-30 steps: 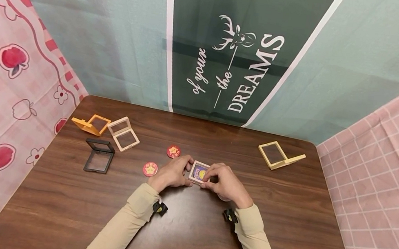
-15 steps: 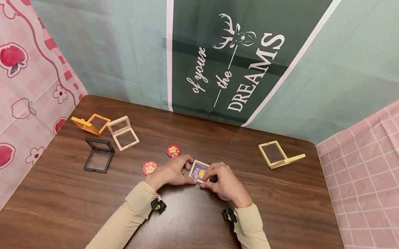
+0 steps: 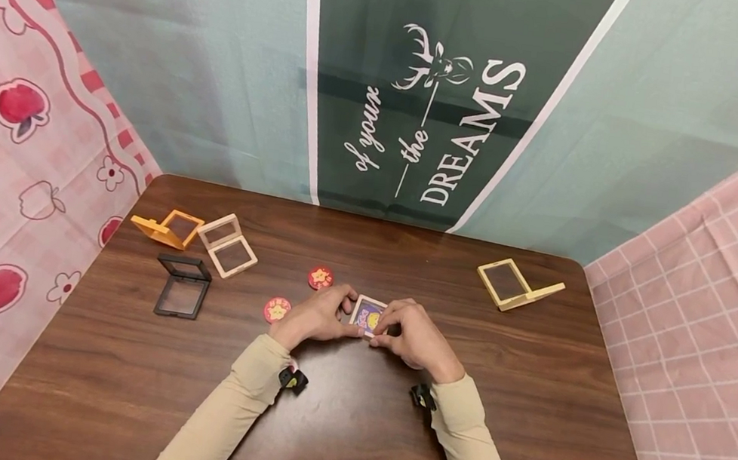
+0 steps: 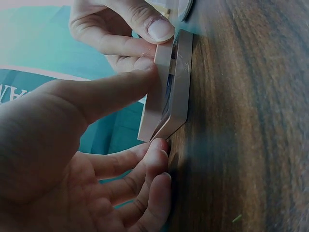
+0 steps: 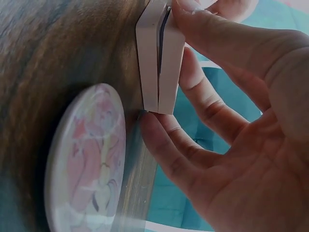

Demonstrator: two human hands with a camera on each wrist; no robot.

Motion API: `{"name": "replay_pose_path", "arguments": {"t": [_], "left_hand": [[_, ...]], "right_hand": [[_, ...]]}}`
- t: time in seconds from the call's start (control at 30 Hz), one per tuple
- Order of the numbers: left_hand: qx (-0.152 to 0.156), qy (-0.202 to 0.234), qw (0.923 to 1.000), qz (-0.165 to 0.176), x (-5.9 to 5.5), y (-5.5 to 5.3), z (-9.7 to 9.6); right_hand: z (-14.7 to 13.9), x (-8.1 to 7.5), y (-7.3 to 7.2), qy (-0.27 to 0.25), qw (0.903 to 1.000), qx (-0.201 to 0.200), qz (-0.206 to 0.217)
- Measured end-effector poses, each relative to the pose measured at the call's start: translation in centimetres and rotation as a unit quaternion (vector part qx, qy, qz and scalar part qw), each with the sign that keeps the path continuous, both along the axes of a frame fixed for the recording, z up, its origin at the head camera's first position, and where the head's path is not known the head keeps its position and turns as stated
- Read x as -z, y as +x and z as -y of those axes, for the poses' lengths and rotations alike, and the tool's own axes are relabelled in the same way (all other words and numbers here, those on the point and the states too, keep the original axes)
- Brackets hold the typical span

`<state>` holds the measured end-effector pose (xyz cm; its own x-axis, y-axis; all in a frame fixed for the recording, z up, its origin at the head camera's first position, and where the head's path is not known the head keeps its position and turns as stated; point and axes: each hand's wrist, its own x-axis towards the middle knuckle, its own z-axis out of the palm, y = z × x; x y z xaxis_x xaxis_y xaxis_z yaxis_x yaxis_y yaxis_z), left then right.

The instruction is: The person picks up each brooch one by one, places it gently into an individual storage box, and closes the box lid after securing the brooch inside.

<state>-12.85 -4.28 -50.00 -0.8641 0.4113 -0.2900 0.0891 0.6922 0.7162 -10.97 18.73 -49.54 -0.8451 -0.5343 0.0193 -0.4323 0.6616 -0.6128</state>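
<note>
A pale pink hinged display frame (image 3: 371, 300) lies on the table between both hands, with a purple badge (image 3: 369, 319) showing through its window. My left hand (image 3: 320, 315) pinches its left side, thumb on the upper half and fingertips low at the edge near the tabletop. On the other side, my right hand (image 3: 418, 334) grips it between thumb and fingers. From the left wrist view, the two halves of the display frame (image 4: 179, 79) lean together with a narrow wedge gap. Close beside the right hand, a round badge with a pink picture (image 5: 91, 159) lies on the wood.
Two red star badges (image 3: 320, 278) lie left of the left hand. Farther left stand opened display frames: orange (image 3: 166, 236), beige (image 3: 224, 245) and black (image 3: 176, 313). An opened yellow frame (image 3: 516, 303) stands at back right. Fabric curtains (image 3: 221, 92) enclose the brown table (image 3: 331, 438).
My left thumb has shifted right along the near edge of the display frame, toward the right thumb. The right hand keeps its grip almost unmoved.
</note>
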Motion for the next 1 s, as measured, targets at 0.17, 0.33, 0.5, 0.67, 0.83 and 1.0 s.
{"name": "replay_pose_path", "arguments": {"t": [0.17, 0.33, 0.5, 0.67, 0.83, 1.0], "left_hand": [[-0.008, 0.005, 0.9999, 0.007, 0.01, 0.07, -0.17], [-0.013, 0.006, 0.9998, 0.01, -0.17, 0.09, -0.24], [-0.015, 0.007, 0.9998, 0.011, -0.15, 0.07, -0.23], [-0.016, 0.01, 0.9998, 0.003, 0.05, 0.09, -0.25], [-0.019, 0.008, 0.9998, -0.003, 0.09, 0.18, -0.28], [-0.023, 0.009, 0.9997, -0.001, -0.15, 0.21, -0.33]], "right_hand": [[0.05, -0.06, 0.15, 0.006, 1.0, 0.004, 0.004], [0.06, -0.07, 0.2, 0.004, 1.0, 0.008, 0.004], [0.12, 0.02, 0.17, -0.002, 1.0, 0.008, 0.003], [0.26, 0.17, 0.18, -0.009, 0.9999, 0.01, 0.004], [0.5, 0.17, 0.3, 0.001, 0.9998, 0.012, -0.014], [0.81, 0.0, 0.51, 0.028, 0.999, 0.023, -0.027]]}}
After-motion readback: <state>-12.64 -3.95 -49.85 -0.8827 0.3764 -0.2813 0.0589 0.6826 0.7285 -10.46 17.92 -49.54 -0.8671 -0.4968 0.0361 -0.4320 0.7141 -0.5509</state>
